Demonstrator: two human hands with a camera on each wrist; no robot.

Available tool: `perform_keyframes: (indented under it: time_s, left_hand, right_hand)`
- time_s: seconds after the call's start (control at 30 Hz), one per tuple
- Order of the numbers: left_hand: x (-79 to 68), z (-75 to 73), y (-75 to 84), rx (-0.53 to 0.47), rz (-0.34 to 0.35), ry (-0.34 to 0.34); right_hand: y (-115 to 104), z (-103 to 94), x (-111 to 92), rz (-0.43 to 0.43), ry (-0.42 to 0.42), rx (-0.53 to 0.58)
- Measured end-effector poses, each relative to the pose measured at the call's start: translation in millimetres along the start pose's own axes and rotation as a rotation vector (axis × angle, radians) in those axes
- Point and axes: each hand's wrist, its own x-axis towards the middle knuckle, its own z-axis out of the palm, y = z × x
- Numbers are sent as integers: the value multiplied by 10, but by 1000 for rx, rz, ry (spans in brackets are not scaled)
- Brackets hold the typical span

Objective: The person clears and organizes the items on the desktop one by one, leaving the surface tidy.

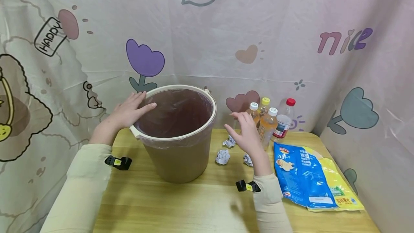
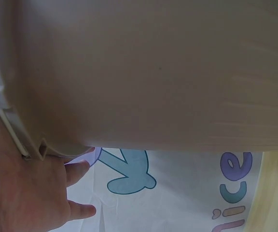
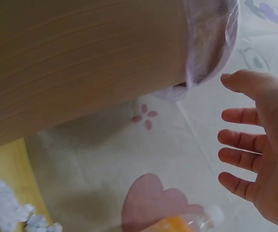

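Note:
A brown trash bin (image 1: pixel 181 161) with a pale rim stands on the wooden table, lined with a clear plastic bag (image 1: pixel 194 137) that hangs over the rim at front and right. My left hand (image 1: pixel 129 110) rests at the left of the rim, thumb stretched over the opening, fingers extended outward. In the left wrist view those fingers (image 2: pixel 78 171) lie beside the rim and handle joint. My right hand (image 1: pixel 247 134) is raised to the right of the bin, apart from it. The right wrist view shows its fingers (image 3: pixel 240 137) spread and holding nothing.
Crumpled paper balls (image 1: pixel 222 157) lie right of the bin. Several plastic bottles (image 1: pixel 267 123), one red-capped (image 1: pixel 284 121), stand at the back right. A blue snack bag (image 1: pixel 300 175) overlaps a yellow one (image 1: pixel 346 186) on the right. A printed curtain (image 1: pixel 207 39) hangs behind.

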Motion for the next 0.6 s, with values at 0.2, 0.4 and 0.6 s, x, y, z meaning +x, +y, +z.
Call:
perform_keyframes:
  time_s: [0.2, 0.4, 0.6]
  left_hand:
    - [2, 2, -4, 4, 1, -3]
    - [-6, -18, -10, 11, -2, -4]
    - [-12, -17, -6, 11, 6, -6]
  right_hand:
    - [101, 96, -162, 45, -9, -30]
    - [220, 230, -337, 95, -21, -43]
    - [337, 360, -494, 175, -89, -94]
